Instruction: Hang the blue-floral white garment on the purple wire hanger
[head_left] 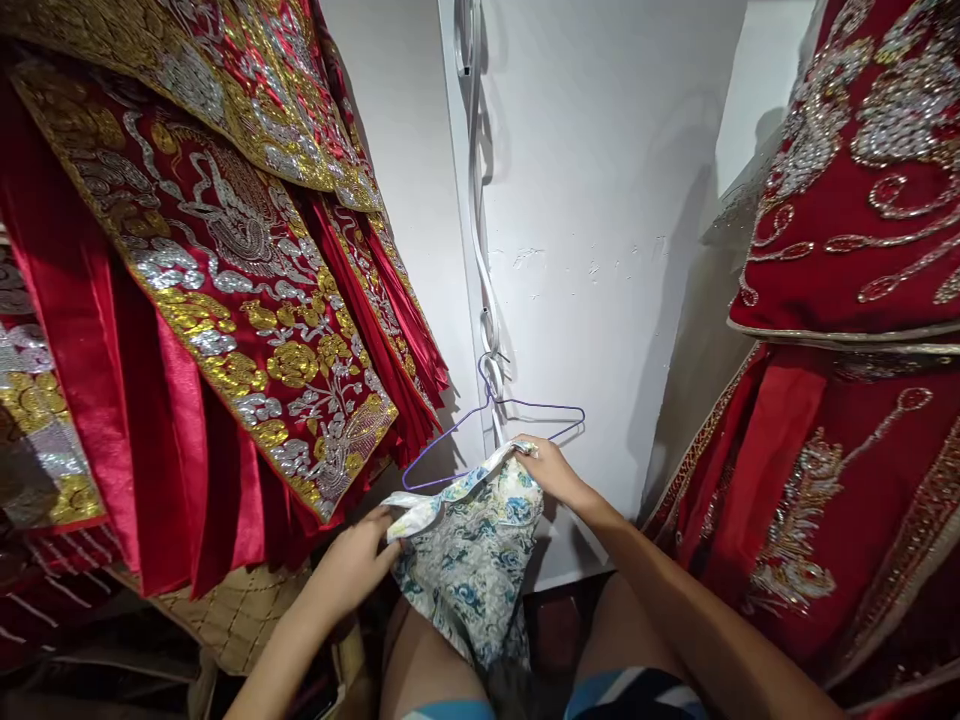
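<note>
Head view: the floral garment point(469, 570) is held low near the middle, its left upper corner gripped by fingers of the left hand point(352, 565), its right one pinched by the right hand point(555, 470). Behind, the purple hanger point(490, 393) is already hooked on the white rack point(475, 200); its shoulders are not yet covered.

Yeah, the floral garment point(476, 570) is hiding some fingertips of my right hand point(553, 470), plus a stretch of the purple hanger point(541, 405) between my fingers. Below them its hem's blurring into shadow. A red costume point(277, 310) left of my fingers and a beaded red outfit point(825, 290) right of them are running off the edges.
</note>
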